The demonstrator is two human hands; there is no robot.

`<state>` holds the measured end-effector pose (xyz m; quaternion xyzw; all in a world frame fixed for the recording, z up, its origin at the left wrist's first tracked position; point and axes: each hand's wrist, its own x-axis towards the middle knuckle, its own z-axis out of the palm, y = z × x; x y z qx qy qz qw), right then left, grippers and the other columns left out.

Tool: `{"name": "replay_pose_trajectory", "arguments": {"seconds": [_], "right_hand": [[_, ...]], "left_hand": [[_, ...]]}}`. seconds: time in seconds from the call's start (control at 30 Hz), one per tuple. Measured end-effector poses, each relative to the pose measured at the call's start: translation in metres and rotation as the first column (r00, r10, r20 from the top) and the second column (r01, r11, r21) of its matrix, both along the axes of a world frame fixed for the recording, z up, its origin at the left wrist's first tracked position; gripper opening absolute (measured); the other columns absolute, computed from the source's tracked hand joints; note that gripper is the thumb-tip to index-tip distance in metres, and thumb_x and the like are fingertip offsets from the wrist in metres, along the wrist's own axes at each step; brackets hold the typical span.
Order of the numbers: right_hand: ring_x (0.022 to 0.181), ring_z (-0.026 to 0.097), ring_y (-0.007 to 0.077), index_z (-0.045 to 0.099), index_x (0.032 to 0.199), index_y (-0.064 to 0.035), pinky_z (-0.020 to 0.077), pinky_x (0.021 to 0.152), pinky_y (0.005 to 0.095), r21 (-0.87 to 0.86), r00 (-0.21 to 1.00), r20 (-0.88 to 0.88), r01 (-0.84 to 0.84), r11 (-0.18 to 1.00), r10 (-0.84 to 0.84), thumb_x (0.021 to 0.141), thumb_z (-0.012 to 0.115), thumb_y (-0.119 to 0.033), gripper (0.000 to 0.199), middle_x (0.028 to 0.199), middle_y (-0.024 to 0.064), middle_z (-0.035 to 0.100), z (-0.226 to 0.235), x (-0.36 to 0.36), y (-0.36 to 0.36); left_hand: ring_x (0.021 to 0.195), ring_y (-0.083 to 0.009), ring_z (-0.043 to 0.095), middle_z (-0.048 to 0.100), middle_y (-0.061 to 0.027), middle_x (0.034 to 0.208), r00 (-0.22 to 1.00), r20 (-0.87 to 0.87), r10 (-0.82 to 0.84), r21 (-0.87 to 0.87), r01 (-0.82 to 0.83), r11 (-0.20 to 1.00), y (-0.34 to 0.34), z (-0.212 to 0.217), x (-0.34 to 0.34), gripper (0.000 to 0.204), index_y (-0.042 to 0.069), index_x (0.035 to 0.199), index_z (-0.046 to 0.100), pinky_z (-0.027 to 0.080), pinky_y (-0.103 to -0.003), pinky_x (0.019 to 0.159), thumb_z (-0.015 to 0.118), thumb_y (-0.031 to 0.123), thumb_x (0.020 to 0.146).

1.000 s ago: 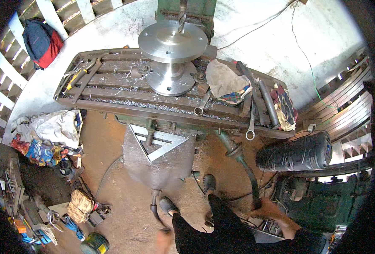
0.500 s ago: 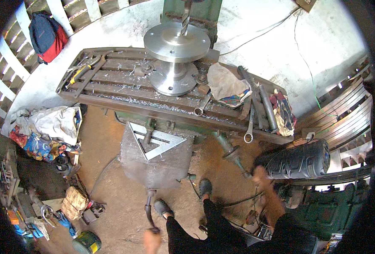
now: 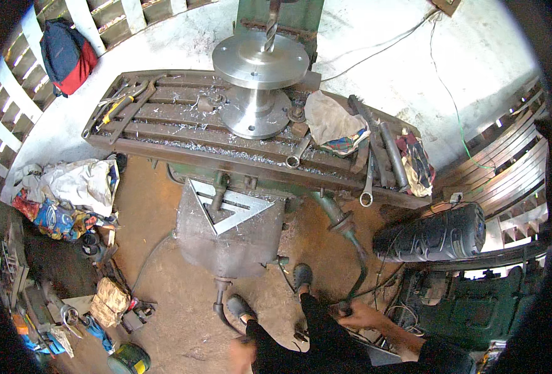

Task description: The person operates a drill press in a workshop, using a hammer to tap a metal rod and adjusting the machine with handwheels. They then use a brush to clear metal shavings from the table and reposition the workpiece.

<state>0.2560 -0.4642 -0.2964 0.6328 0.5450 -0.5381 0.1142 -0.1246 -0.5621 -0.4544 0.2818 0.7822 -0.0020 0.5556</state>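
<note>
Workshop with a whitewashed, stained wall (image 3: 494, 81) lit by daylight. A packed brown dirt floor (image 3: 163, 293) is littered with rags and scrap. A red and blue backpack (image 3: 64, 53) hangs by pale slatted openings (image 3: 1, 118) at left.

I stand in a metal workshop. At twelve o'clock a green milling machine (image 3: 276, 19) holds a drill bit (image 3: 269, 28) over a round steel flange (image 3: 260, 62) on its slotted table (image 3: 182, 134), strewn with metal chips, wrenches (image 3: 367, 181) and rags (image 3: 329, 121). The dirt floor (image 3: 163, 274) at seven o'clock carries scattered tools and clutter.
</note>
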Motion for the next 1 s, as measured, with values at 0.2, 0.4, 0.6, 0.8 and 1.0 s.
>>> {"name": "replay_pose_trajectory", "arguments": {"seconds": [0.2,0.4,0.6,0.8,1.0], "right_hand": [[0.057,0.057,0.0222,0.056,0.095,0.0031,0.0459,0.050,0.0356,0.518,0.849,0.176,0.350,0.780,-0.498,0.066,0.080,-0.014,0.042,0.065,0.0129,0.059,0.077,0.115,0.021],[0.057,0.059,0.0331,0.060,0.070,0.0040,0.0466,0.053,0.0432,0.625,0.673,0.656,-0.231,0.746,-0.341,0.066,0.076,-0.031,0.039,0.066,0.0180,0.062,-0.058,0.233,0.102],[0.069,0.063,0.0347,0.066,0.079,-0.0016,0.0489,0.062,0.0456,0.382,0.879,0.475,-0.242,0.892,0.035,0.069,0.070,-0.038,0.038,0.076,0.0200,0.064,-0.222,0.089,0.045],[0.070,0.060,0.0261,0.063,0.089,0.0003,0.0487,0.065,0.0407,0.084,0.995,-0.008,0.097,0.992,-0.096,0.067,0.074,-0.035,0.043,0.076,0.0176,0.063,-0.064,-0.010,-0.010],[0.078,0.062,0.0207,0.062,0.100,0.0050,0.0501,0.070,0.0346,0.125,0.922,0.018,0.381,0.916,-0.386,0.067,0.075,-0.018,0.043,0.084,0.0124,0.067,0.115,0.001,0.037]], "left_hand": [[0.069,-0.0243,0.067,0.069,-0.0095,0.077,0.896,-0.339,-0.286,0.246,0.378,0.893,0.097,-0.096,-0.093,0.015,0.009,0.075,0.069,0.053,-0.038,0.064,0.069,0.025,0.074],[0.076,-0.0416,0.065,0.067,-0.0230,0.078,0.915,-0.391,0.100,0.166,-0.037,0.985,0.003,0.000,-0.089,0.025,-0.002,0.084,0.068,0.051,-0.046,0.067,0.069,0.022,0.076],[0.090,-0.0380,0.065,0.067,-0.0208,0.096,0.950,-0.296,-0.096,0.404,0.216,0.889,0.041,-0.121,0.012,0.037,0.006,0.105,0.063,0.051,-0.047,0.076,0.062,0.031,0.079],[0.072,-0.0357,0.065,0.066,-0.0169,0.084,0.662,-0.748,0.050,0.340,0.317,0.885,0.045,-0.042,-0.173,0.033,0.001,0.083,0.062,0.051,-0.046,0.064,0.074,0.030,0.072],[0.093,-0.0412,0.063,0.066,-0.0224,0.093,0.969,-0.234,-0.081,0.040,0.093,0.995,-0.020,-0.065,0.051,0.051,0.000,0.102,0.061,0.049,-0.048,0.083,0.069,0.042,0.074]]}}
